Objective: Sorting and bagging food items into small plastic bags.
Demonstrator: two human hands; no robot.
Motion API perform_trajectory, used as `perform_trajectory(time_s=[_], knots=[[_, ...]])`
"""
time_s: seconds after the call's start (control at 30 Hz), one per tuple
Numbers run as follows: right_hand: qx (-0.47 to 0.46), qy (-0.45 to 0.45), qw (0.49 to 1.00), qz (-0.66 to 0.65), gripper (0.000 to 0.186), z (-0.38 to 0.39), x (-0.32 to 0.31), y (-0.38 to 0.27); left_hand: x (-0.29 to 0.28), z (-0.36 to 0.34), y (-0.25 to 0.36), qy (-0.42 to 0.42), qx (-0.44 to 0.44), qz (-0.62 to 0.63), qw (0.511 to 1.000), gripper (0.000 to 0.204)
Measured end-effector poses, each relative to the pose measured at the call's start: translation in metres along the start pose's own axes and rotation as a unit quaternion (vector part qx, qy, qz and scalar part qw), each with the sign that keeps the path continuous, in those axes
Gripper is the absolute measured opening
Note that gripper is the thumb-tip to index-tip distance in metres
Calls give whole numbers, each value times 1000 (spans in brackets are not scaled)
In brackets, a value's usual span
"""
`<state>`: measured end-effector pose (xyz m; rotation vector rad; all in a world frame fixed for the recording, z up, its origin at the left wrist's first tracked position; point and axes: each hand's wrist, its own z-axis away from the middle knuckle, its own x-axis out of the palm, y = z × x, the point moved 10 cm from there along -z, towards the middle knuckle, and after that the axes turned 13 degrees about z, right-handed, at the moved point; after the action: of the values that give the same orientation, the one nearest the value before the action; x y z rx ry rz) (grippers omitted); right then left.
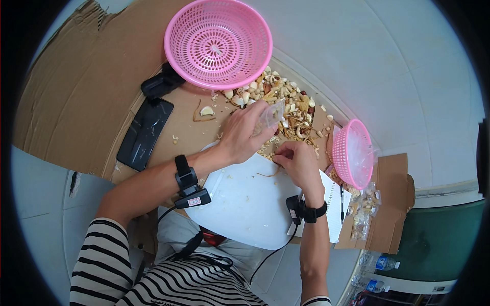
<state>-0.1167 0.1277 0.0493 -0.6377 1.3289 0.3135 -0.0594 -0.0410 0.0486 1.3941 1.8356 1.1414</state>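
My left hand [242, 133] is closed around a small clear plastic bag [274, 113], held up over the near side of a mixed pile [293, 102] of garlic cloves, peanuts, cashews and dried brown strips. What the bag contains is hard to make out. To its right, my right hand [298, 160] is lowered with thumb and fingers pinched together at the far edge of a white plastic board [240, 204]. Small pale bits lie by those fingertips; anything between them is hidden. A thin brown strip [269, 174] rests on the board near that hand.
A large pink basket [219, 46] stands beyond the pile; a smaller pink basket [352, 153] with plastic bags is at the right. A black phone [145, 133] lies left on the cardboard [76, 92]. Right of the board are a notebook [332, 204], a pen [342, 204] and filled packets [365, 209].
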Motion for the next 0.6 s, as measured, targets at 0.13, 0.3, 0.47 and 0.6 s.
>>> perform_trajectory(time_s=[0.13, 0.3, 0.47, 0.6], knots=[[-32, 56, 997, 31, 12, -9, -8, -6, 1, -1, -2, -6, -3, -6, 1000, 40], [-1, 29, 999, 37, 14, -2, -22, -18, -2, 0, -1, 6, 7, -9, 1000, 39], [-20, 18, 985, 171, 16, 1, -6, -3, -2, -3, 1, 13, 10, 2, 1000, 38], [-5, 82, 986, 148, 17, 3, -23, -14, -2, -2, 3, 6, 6, -5, 1000, 37]])
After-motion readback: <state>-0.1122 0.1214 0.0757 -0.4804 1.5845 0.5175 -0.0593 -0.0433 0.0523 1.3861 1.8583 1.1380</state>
